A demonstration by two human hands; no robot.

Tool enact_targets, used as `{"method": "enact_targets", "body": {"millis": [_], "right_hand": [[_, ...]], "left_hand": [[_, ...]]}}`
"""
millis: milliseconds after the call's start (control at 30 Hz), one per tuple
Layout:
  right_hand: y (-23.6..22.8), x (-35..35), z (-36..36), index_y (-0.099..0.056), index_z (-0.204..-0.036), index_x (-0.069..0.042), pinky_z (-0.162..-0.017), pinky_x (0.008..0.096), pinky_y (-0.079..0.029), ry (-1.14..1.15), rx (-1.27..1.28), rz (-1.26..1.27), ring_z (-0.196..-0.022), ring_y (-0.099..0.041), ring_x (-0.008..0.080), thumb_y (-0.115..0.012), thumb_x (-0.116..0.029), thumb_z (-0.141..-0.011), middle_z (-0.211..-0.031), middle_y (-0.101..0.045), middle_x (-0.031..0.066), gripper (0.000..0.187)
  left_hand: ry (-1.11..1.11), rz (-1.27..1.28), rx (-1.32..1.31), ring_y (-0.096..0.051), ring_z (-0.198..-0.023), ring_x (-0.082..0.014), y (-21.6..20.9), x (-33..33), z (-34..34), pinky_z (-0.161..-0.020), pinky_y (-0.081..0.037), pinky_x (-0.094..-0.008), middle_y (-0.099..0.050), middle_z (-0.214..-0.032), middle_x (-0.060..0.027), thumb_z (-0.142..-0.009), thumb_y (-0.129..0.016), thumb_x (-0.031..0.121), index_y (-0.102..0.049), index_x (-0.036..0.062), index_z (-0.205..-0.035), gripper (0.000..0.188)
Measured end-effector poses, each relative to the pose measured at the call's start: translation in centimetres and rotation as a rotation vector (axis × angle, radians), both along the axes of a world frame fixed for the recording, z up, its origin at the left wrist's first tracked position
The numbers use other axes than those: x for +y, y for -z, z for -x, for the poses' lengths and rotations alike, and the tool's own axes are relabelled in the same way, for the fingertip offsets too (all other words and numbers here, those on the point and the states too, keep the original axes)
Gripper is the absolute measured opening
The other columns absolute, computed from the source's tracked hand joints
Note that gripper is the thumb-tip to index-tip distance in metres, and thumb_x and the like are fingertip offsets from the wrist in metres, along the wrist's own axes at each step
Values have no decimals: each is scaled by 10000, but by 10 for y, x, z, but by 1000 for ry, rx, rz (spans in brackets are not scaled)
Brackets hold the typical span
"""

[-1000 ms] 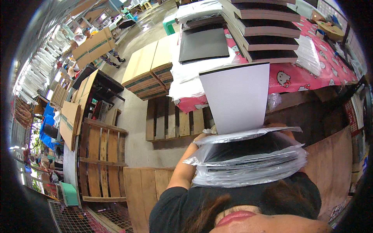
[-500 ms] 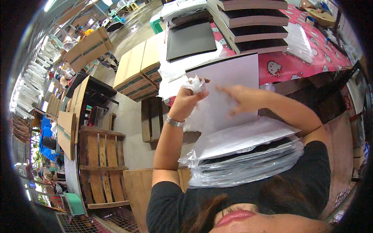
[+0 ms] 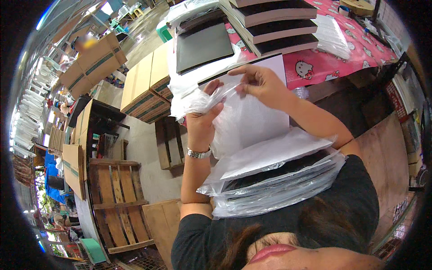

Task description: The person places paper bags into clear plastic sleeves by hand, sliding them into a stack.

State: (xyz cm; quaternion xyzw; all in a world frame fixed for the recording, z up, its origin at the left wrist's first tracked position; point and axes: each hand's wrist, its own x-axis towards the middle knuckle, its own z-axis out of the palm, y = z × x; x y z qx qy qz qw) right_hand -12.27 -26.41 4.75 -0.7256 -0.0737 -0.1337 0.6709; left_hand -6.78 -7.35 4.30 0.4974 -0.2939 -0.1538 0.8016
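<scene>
A thin clear plastic bag [image 3: 211,100] is bunched up in my left hand [image 3: 202,123], whose fingers are curled around its gathered edge. My right hand [image 3: 265,87] is close beside it, with bent fingers pinching the bag's other side. The film spreads down from both hands over a flat white panel [image 3: 275,72] with a black far edge. Whether the panel is inside the bag, I cannot tell. Close to my chest lies a stack of plastic-wrapped flat panels [image 3: 279,184], topped by a white sheet in film.
Several thick black-topped panels [image 3: 283,27] are stacked on a pink patterned tablecloth [image 3: 324,72]. A dark flat panel [image 3: 204,47] lies left of them. Cardboard boxes [image 3: 144,85] and wooden pallets [image 3: 119,202] stand to the left. Another person is behind a carton at far left.
My right hand has moved left from above the white panel to the plastic bag. The bag, crumpled in my left hand before, is now spread between both hands.
</scene>
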Motion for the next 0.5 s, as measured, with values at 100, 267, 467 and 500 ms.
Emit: {"method": "enact_targets", "body": {"millis": [100,267,467,500], "right_hand": [[7,-5,-1,-608,-1077,-29,-743,227,-471,-146,8,-80,-780,-572,79,-627,7,-804,-846,-604,31,276],[5,-7,2,-622,-790,-3,-584,208,-391,51,148,66,-646,-471,42,-647,-83,-836,-682,-541,-25,96],[13,-1,-3,-629,-810,-7,-599,200,-426,159,-273,-33,-657,-526,52,-636,-114,-848,-775,-589,-9,114],[13,-2,-3,-638,-818,-8,-608,201,-433,132,-227,-119,-676,-537,57,-631,-102,-848,-799,-601,2,99]], "left_hand": [[21,-16,21,-573,-1057,-233,8,1,-6,-908,-460,-326,-589,-1136,-169,-742,-595,-115,-473,-73,-1219,494],[-127,-25,55,-586,-641,-139,7,-5,2,-538,-467,-255,-623,-840,-78,-742,-618,-90,-525,-49,-1095,367],[-161,-136,4,-456,-571,-53,16,-17,11,-481,-355,-201,-550,-750,9,-770,-696,45,-544,19,-1058,327],[-174,-154,-15,-447,-570,-46,18,-18,12,-479,-347,-196,-549,-752,16,-770,-705,60,-545,23,-1058,331]]}}
